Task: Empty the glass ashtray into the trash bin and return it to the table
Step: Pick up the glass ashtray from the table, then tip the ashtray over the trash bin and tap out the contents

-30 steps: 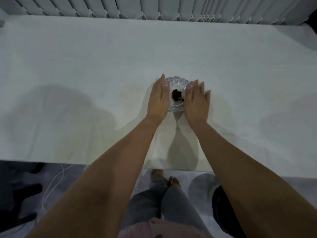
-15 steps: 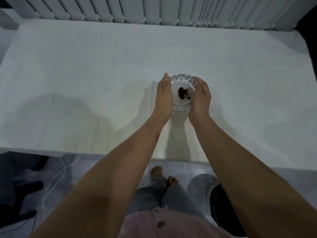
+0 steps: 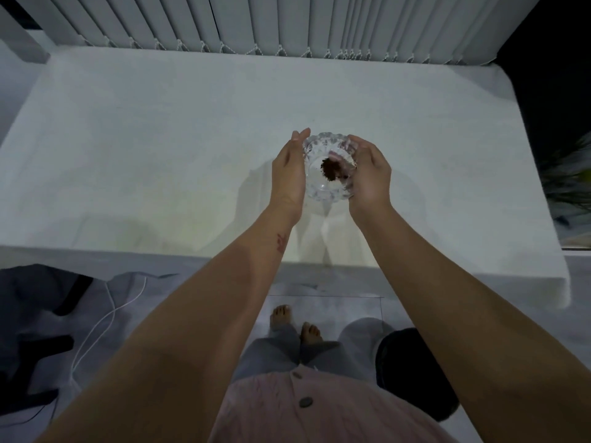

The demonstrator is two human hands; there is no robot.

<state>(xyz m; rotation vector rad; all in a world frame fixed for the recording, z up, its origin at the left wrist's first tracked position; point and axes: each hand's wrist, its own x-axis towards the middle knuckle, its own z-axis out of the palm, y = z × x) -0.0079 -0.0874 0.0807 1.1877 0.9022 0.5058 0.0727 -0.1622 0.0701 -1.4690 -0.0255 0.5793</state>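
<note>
A clear glass ashtray (image 3: 321, 161) with a scalloped rim holds a dark brown clump of ash near its middle. It is lifted off the white table (image 3: 144, 148), held between both palms. My left hand (image 3: 287, 172) presses its left side, fingers straight. My right hand (image 3: 367, 174) cups its right side, fingers curled around the rim. A dark round trash bin (image 3: 412, 372) stands on the floor at the lower right, partly hidden by my right forearm.
Vertical blinds (image 3: 287, 24) hang behind the table's far edge. A plant (image 3: 569, 183) shows past the table's right end. A white cable (image 3: 99, 324) and dark chair legs (image 3: 35, 346) lie on the floor at the left. My bare feet (image 3: 295, 321) stand below the table's near edge.
Both hands closed on the ashtray's sides and raised it off the table, bringing it toward me. The head camera moved back, so the table's near edge and floor show more.
</note>
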